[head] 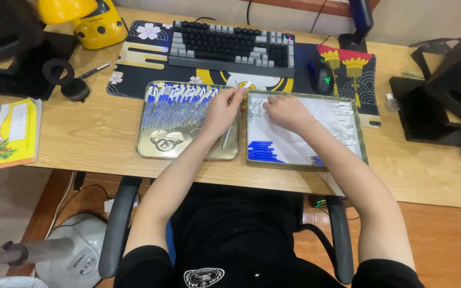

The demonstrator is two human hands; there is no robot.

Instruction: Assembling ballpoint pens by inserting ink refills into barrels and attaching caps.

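Home office desk, keyboard (233,45), mouse (322,77) (gaming)

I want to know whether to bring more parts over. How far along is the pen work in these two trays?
Looks partway. Done: a row of blue-and-clear pens fills the top of the left tray. In hand: the left hand holds one pen part at its fingertips; the right hand reaches into the right tray. Left: loose blue pieces and clear tubes lie there.

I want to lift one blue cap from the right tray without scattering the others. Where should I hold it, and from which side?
Pinch one blue cap at the row's outer edge across its narrow sides, coming from above: the caps lie flat and tightly packed in the right tray, so a low sideways approach would probably push the neighbours.
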